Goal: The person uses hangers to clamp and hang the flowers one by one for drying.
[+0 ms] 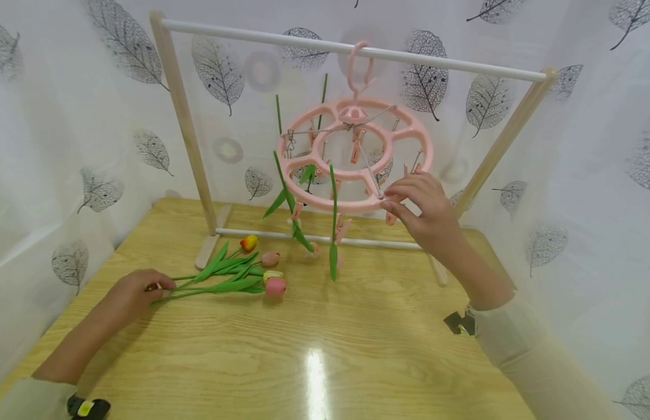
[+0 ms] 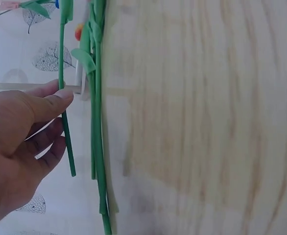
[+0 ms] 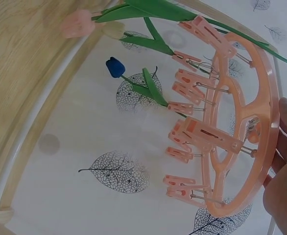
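My left hand (image 1: pixel 133 294) pinches the green stem of an artificial tulip (image 2: pixel 68 137) between thumb and fingers, at the left of the table. Other tulips (image 1: pixel 275 287) lie beside it, with pink, yellow and red-orange heads pointing right. With its thumb and fingers, my right hand (image 1: pixel 427 213) grips the near right rim of a pink round clip hanger (image 1: pixel 345 206). Several pink clothespins (image 3: pixel 209 134) dangle from that hanger. Some of them hold tulips head down, among them a blue tulip (image 3: pixel 115 67) and a pale pink tulip (image 3: pixel 79 24).
The hanger's hook (image 1: pixel 360 64) loops over the white top bar (image 1: pixel 283 39) of a wooden stand (image 1: pixel 185 122). A lower white bar (image 1: pixel 377 242) crosses near the table (image 1: pixel 241 361). Behind hangs a white curtain (image 1: pixel 41 52) printed with leaves.
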Available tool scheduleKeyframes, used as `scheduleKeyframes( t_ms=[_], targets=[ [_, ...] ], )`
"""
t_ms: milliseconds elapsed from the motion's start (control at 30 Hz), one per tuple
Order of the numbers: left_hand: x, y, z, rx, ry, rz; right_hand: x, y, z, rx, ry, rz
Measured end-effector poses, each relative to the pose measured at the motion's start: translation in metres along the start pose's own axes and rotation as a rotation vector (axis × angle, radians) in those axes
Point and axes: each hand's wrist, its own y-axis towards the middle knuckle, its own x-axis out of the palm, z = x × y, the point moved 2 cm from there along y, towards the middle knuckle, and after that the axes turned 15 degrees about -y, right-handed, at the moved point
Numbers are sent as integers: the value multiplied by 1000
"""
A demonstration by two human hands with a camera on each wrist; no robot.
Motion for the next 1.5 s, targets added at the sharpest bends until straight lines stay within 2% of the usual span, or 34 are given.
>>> scheduleKeyframes(
  t_ms=[133, 200, 267, 333, 467, 800, 1033, 1167, 1267, 1367, 1433, 1500],
  targets=[
    [3, 0, 11, 91, -34, 20, -1, 0, 1, -3, -17, -22],
    [7, 1, 19, 109, -61, 3, -1, 0, 1, -8, -28, -35],
    [11, 2, 29, 100, -94, -30, -1, 0, 0, -9, -27, -32],
    [17, 5, 40, 42, -121, -84, -1, 0, 0, -6, -21, -21],
    [32, 10, 59, -2, -178, -160, 0, 1, -2, 4, 1, 12],
    [78, 30, 100, 157, -248, -256, -4, 2, -5, 21, -6, 30],
    [103, 45, 128, 197, -319, -287, -7, 2, -9, 65, -14, 96],
    [114, 54, 148, 225, -357, -291, -14, -2, -20, 104, -3, 152],
    [120, 62, 163, 247, -379, -297, -15, -12, -32, 101, 27, 185],
    [123, 68, 177, 276, -372, -295, -8, -28, -48, 98, 97, 136],
    [124, 71, 185, 306, -359, -287, 2, -41, -59, 135, 164, 23],
    [125, 73, 191, 334, -346, -274, 13, -53, -70, 192, 209, -138]
  ],
)
